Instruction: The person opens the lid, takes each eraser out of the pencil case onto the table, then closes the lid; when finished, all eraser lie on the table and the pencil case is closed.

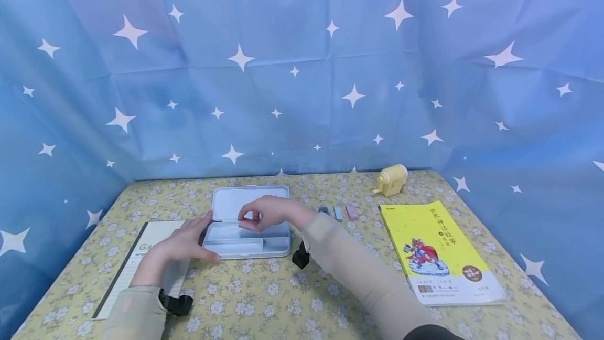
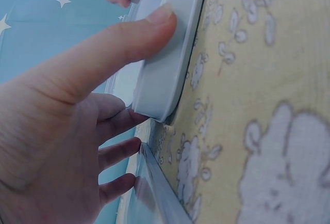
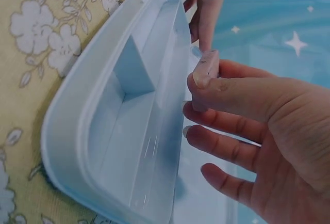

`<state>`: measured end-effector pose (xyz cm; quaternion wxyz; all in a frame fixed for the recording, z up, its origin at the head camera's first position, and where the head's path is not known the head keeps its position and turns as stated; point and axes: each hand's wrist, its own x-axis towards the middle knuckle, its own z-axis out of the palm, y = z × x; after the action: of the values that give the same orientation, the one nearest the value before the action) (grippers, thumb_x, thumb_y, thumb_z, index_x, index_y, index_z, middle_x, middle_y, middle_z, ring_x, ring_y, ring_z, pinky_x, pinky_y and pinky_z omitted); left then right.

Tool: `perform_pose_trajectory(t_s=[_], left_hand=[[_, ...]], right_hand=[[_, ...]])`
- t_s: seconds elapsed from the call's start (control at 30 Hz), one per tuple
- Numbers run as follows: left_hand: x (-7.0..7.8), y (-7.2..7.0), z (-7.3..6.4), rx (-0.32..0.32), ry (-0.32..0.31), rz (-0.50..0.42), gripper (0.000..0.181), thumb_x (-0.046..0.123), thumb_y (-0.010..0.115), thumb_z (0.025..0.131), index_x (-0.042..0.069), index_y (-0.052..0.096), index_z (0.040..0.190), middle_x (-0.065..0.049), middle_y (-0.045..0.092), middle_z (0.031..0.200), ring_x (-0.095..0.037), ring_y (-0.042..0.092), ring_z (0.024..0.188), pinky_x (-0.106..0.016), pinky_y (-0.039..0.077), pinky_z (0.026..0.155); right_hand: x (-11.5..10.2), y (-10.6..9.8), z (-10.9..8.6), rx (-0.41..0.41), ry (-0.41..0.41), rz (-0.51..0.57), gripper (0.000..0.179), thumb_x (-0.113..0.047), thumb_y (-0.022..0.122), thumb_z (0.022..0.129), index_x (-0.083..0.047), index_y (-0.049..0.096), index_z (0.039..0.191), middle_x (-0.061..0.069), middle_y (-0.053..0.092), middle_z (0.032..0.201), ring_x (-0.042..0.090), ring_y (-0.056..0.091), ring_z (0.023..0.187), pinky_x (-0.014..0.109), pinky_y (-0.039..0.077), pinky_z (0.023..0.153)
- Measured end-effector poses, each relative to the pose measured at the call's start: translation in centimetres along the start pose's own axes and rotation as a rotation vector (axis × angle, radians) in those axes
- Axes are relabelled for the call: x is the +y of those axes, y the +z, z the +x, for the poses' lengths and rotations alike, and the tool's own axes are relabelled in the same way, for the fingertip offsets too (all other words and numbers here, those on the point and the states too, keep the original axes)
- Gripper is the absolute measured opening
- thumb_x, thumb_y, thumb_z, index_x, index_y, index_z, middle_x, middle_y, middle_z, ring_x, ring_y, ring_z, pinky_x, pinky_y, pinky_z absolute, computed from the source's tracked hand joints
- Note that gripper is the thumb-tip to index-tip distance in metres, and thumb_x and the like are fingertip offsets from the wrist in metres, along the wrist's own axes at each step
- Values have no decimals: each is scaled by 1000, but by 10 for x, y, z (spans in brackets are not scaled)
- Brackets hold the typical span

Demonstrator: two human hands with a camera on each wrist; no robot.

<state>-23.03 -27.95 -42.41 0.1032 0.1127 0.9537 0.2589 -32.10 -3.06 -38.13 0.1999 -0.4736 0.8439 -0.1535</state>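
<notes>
A white pencil case [image 1: 250,193] lies on the table with its lid open to the back; its tray has compartments, and no items show inside. My left hand [image 1: 184,243] holds its left end, the thumb on the front wall and fingers around the side. Above the tray, my right hand [image 1: 266,211] pinches a small pale pink block, probably an eraser [image 3: 209,61], between thumb and index finger. The other fingers of that hand are loosely bent. In the right wrist view the block is apart from the tray.
Right of the case stand a dark eraser [image 1: 323,210], a light blue eraser [image 1: 337,214] and a pink-purple eraser [image 1: 351,213]. A yellow pencil sharpener [image 1: 392,180] stands at the back right, a yellow book [image 1: 424,230] in front of it. A notebook [image 1: 134,272] lies under the left forearm.
</notes>
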Motion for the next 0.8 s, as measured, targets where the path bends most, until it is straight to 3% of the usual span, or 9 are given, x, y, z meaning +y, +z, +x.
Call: perform_pose_trajectory(t_s=[0.43,0.8], left_hand=[[-3,2,1,4,-4,0,127,54,84,64,-2,14,153,-29,20,154,-51,19,137,-70,24,100],[-4,1,1,6,13,16,127,54,84,63,-3,14,153,-30,20,154,-53,17,137,-72,20,101]], right_hand=[[11,-1,-20,64,15,78,34,-33,55,99,-19,61,129,-7,62,88,10,52,67,25,42,66],[29,1,-56,124,54,196,33,-29,56,99,-15,60,129,-2,63,86,13,50,62,26,43,58]])
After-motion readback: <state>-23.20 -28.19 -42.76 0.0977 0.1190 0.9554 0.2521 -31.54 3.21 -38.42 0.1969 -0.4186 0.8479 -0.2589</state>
